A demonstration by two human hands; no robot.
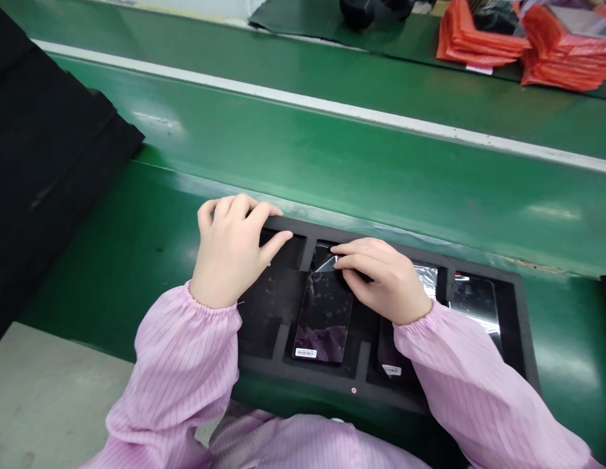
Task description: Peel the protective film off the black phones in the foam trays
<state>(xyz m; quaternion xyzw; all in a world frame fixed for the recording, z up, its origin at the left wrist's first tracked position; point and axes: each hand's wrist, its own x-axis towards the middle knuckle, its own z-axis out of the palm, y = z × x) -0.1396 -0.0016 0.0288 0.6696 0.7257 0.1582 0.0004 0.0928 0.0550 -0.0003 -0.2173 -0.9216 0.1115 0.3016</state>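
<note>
A black foam tray (313, 379) with several slots lies in front of me. In one slot sits a glossy dark screen panel (325, 312) with a white barcode label near its lower edge. My right hand (386, 277) is over that panel's top corner, thumb and fingers pinched on a clear film (324, 263) that looks lifted there; a bit of red shows at the fingertips. My left hand (232, 247) rests at the tray's upper left edge, thumb apart from the fingers, holding nothing. Another glossy panel (474, 303) lies in the right-hand slot, and one more is partly hidden under my right forearm.
The tray lies on a green work surface (102, 273) against a raised green ledge with a pale strip (332, 104). Stacks of red-orange bags (479, 42) sit on the upper shelf at right. A large black sheet-like object (53, 143) leans in at left.
</note>
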